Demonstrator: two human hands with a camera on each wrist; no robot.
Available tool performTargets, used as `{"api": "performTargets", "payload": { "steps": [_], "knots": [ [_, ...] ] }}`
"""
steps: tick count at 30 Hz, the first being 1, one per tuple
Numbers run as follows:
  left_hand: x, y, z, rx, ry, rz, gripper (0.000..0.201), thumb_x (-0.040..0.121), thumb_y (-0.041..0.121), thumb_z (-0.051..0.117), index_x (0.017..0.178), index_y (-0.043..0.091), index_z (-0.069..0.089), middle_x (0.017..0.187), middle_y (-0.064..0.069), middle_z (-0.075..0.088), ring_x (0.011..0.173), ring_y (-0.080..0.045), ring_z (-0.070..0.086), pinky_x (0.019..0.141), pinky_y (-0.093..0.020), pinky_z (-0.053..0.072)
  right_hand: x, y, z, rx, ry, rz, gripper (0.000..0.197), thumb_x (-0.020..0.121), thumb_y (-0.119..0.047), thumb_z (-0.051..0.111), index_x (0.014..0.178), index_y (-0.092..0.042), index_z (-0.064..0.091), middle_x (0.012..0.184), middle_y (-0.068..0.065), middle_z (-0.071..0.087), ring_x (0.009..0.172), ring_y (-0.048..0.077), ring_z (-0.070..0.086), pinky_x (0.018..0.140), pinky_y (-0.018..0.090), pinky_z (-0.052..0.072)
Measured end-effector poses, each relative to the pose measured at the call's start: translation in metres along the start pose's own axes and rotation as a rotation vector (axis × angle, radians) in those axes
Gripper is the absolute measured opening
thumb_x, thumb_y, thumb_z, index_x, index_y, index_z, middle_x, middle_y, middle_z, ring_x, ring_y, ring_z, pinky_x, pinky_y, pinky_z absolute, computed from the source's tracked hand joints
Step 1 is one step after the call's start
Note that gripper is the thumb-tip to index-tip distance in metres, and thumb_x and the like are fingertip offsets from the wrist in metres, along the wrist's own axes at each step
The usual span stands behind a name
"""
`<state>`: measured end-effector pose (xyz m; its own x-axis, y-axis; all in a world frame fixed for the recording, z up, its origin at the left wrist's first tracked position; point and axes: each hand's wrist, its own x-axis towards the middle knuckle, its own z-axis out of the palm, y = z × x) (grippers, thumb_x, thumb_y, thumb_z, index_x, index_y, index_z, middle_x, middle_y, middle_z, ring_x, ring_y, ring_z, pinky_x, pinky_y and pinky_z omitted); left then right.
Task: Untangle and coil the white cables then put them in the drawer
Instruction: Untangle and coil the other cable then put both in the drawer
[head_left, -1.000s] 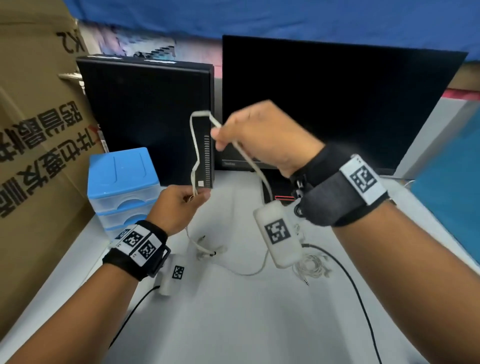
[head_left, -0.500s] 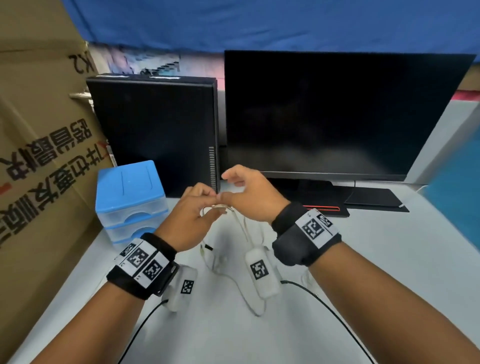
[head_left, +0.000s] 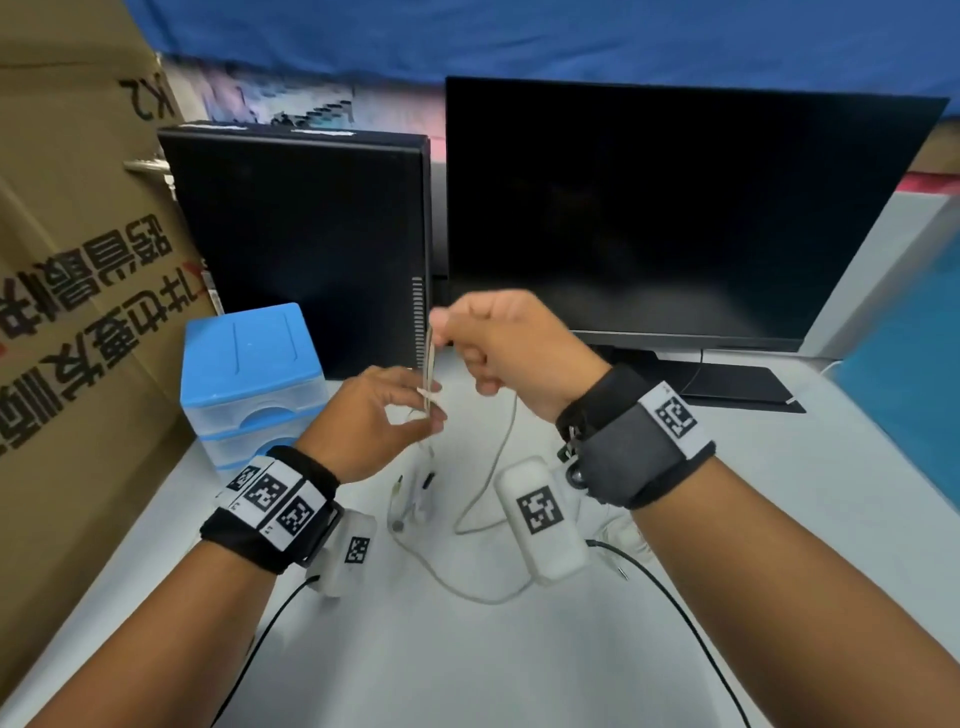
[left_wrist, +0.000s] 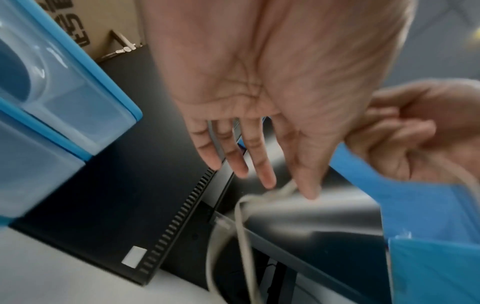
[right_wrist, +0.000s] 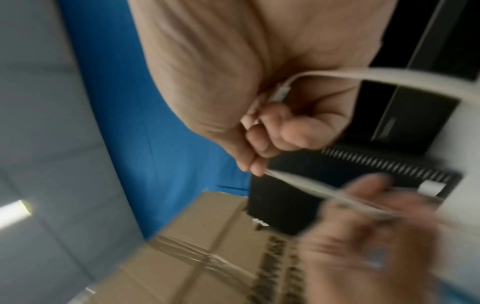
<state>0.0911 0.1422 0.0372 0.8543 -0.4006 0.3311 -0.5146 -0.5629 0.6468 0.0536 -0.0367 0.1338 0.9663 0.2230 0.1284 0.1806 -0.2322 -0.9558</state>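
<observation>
A thin white cable (head_left: 428, 371) runs taut as a doubled strand between my hands above the grey table (head_left: 519, 665). My right hand (head_left: 441, 332) pinches its upper end, with a white plug tucked in the palm in the right wrist view, where the right hand (right_wrist: 257, 170) and cable (right_wrist: 298, 181) show blurred. Just below, my left hand (head_left: 431, 405) pinches the strand between thumb and forefinger; the left wrist view shows that hand (left_wrist: 285, 185) with the cable (left_wrist: 241, 226) hanging off it. The slack loops onto the table (head_left: 483, 597). The blue drawer unit (head_left: 254, 374) stands left, drawers closed.
Loose plugs (head_left: 415, 499) lie under my hands, and another white tangle (head_left: 618, 530) lies beneath my right wrist. A black computer case (head_left: 311, 249) and monitor (head_left: 675, 208) stand behind. A cardboard box (head_left: 78, 312) walls the left. Black wrist-camera leads (head_left: 675, 608) trail toward me.
A second ago my right hand held the cable high; then both hands met low. Now the right hand has risen slightly above the left, drawing the doubled strand tight.
</observation>
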Motion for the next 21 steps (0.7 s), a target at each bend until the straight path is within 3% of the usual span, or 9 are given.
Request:
{"api": "performTargets", "payload": {
  "steps": [5,7,8,9,11,14,16,18,21],
  "knots": [
    [-0.008,-0.014,0.011,-0.180,-0.189,-0.255,0.013,0.084,0.030,0.074,0.077,0.040,0.077,0.103,0.021,0.072,0.093,0.005,0.066,0.090,-0.024,0.051,-0.006,-0.041,-0.008,0.166,0.055,-0.176,0.023,0.103,-0.020,0.046,0.094,-0.008,0.064,0.059,-0.001,0.044,0.042,0.006,0.031,0.038,0.018,0.028],
    [-0.006,-0.021,0.012,-0.135,-0.158,-0.333,0.019,0.087,0.032,0.071,0.103,0.041,0.073,0.111,0.015,0.069,0.090,-0.005,0.067,0.078,-0.024,0.053,-0.003,-0.051,-0.008,0.200,0.057,-0.182,0.024,0.104,-0.019,0.043,0.102,-0.006,0.064,0.059,0.002,0.052,0.041,0.008,0.035,0.039,0.020,0.031],
    [-0.005,-0.025,0.011,-0.082,-0.123,-0.367,0.037,0.087,0.030,0.072,0.121,0.038,0.064,0.116,0.010,0.065,0.089,-0.010,0.065,0.071,-0.026,0.053,0.000,-0.056,-0.006,0.208,0.056,-0.167,0.024,0.104,-0.018,0.042,0.105,-0.006,0.063,0.061,0.004,0.058,0.043,0.010,0.041,0.041,0.020,0.034],
    [-0.004,-0.026,0.010,-0.056,-0.056,-0.375,0.055,0.086,0.025,0.073,0.136,0.035,0.051,0.123,0.006,0.059,0.094,-0.012,0.061,0.073,-0.029,0.052,0.004,-0.059,-0.004,0.209,0.051,-0.138,0.024,0.105,-0.017,0.040,0.108,-0.005,0.061,0.065,0.007,0.064,0.047,0.013,0.049,0.044,0.021,0.038],
    [0.000,-0.026,0.008,-0.091,0.140,-0.325,0.076,0.082,0.009,0.074,0.144,0.029,0.036,0.129,0.000,0.052,0.111,-0.015,0.053,0.090,-0.037,0.051,0.013,-0.063,0.004,0.182,0.019,-0.054,0.023,0.104,-0.014,0.038,0.111,-0.005,0.058,0.077,0.011,0.072,0.061,0.018,0.061,0.051,0.023,0.044],
    [0.008,-0.015,-0.003,-0.223,0.348,-0.312,0.065,0.078,0.002,0.074,0.131,0.025,0.044,0.111,0.001,0.055,0.098,-0.013,0.055,0.081,-0.030,0.049,0.031,-0.053,0.017,0.060,0.024,0.050,0.016,0.103,-0.013,0.038,0.104,-0.010,0.053,0.088,0.013,0.074,0.072,0.021,0.063,0.057,0.025,0.048],
    [0.009,-0.010,-0.008,-0.261,0.399,-0.302,0.035,0.081,0.008,0.074,0.110,0.021,0.060,0.091,0.002,0.059,0.078,-0.011,0.055,0.068,-0.023,0.046,0.046,-0.038,0.020,0.010,0.079,0.111,0.014,0.103,-0.013,0.038,0.106,-0.011,0.052,0.092,0.015,0.074,0.071,0.020,0.062,0.059,0.027,0.049],
    [0.006,-0.009,-0.012,-0.239,0.367,-0.332,0.005,0.085,0.021,0.074,0.086,0.019,0.069,0.077,0.000,0.063,0.065,-0.012,0.054,0.062,-0.025,0.046,0.058,-0.022,0.020,-0.008,0.134,0.173,0.017,0.102,-0.014,0.039,0.111,-0.010,0.053,0.095,0.016,0.075,0.071,0.020,0.063,0.061,0.027,0.050],
    [0.000,-0.019,-0.006,-0.307,0.203,-0.491,0.010,0.088,0.025,0.071,0.085,0.016,0.069,0.072,-0.009,0.068,0.060,-0.015,0.064,0.058,-0.029,0.052,0.063,-0.004,0.016,0.008,0.141,0.263,0.014,0.101,-0.016,0.043,0.105,-0.015,0.056,0.096,0.014,0.075,0.071,0.020,0.063,0.059,0.025,0.049]
  ]
}}
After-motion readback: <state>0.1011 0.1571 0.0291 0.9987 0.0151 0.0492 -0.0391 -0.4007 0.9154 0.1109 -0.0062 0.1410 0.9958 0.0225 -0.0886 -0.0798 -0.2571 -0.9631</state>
